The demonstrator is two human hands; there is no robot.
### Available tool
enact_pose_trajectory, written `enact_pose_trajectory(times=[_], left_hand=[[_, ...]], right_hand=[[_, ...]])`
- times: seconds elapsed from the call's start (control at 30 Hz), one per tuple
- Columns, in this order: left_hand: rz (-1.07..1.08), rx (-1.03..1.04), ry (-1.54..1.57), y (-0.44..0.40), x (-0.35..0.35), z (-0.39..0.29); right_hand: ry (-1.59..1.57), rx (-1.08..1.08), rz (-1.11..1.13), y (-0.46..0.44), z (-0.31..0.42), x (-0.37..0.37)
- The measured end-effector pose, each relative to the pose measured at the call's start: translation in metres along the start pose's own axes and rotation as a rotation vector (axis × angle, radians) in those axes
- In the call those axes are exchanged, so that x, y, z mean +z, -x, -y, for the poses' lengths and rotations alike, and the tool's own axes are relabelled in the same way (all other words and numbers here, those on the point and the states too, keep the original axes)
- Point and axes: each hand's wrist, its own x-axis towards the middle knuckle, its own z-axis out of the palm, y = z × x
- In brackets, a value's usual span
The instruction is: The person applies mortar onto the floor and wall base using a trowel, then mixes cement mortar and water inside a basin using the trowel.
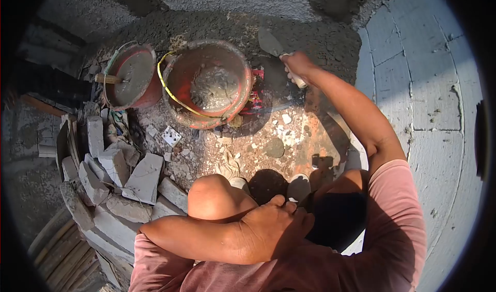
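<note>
My right hand grips the pale handle of a trowel. Its grey blade points up and left, over dark wet mortar spread along the wall's foot. Left of the trowel stands a large red bucket, caked with mortar and with a yellow handle; wet mortar lies inside it. My left hand rests near my lap, the forearm across my knee. Its fingers are curled, with the tips partly hidden and nothing visible in them.
A smaller red bucket of mortar holds a wooden-handled tool. Broken pale blocks are piled lower left, and a playing card lies among rubble. A block wall rises at right. Dark fabric shows far left.
</note>
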Motion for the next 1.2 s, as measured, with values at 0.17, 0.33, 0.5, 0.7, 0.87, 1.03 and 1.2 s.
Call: enact_pose_trajectory(times=[0.17, 0.33, 0.5, 0.7, 0.87, 1.03, 1.2], left_hand=[[-0.016, -0.012, -0.070, -0.001, -0.005, 0.001], [-0.003, -0.115, -0.122, -0.015, -0.007, 0.000], [-0.020, -0.179, -0.059, -0.024, -0.009, 0.003], [0.030, -0.220, 0.001, -0.035, -0.018, 0.005], [0.062, -0.202, -0.046, -0.033, -0.015, 0.001], [0.083, -0.183, -0.096, -0.027, -0.011, -0.005], [0.058, -0.095, -0.147, -0.022, -0.002, -0.005]], right_hand=[[-0.191, 0.022, -0.009, -0.025, -0.033, 0.076], [-0.084, -0.076, -0.066, -0.072, -0.026, 0.108], [-0.037, -0.012, -0.163, -0.099, -0.048, 0.074], [-0.068, 0.067, -0.444, -0.129, -0.096, -0.007], [0.280, 0.045, -0.557, -0.097, -0.118, -0.063], [0.360, -0.156, -0.534, -0.061, -0.101, -0.065], [0.492, -0.588, -0.454, -0.010, -0.033, -0.046]])
